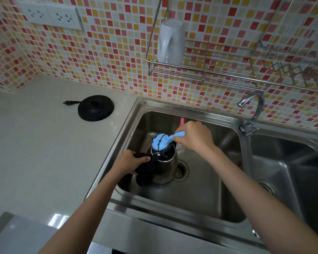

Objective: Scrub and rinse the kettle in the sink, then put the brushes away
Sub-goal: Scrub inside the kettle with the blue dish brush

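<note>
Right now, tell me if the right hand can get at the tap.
Probably yes. Nothing stands between the right hand and the tap, but its grip is full: it holds the blue brush at the mouth of the kettle.

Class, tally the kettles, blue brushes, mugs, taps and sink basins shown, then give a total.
Kettle: 1
Blue brush: 1
Mug: 1
Tap: 1
Basin: 2
Total: 6
</note>
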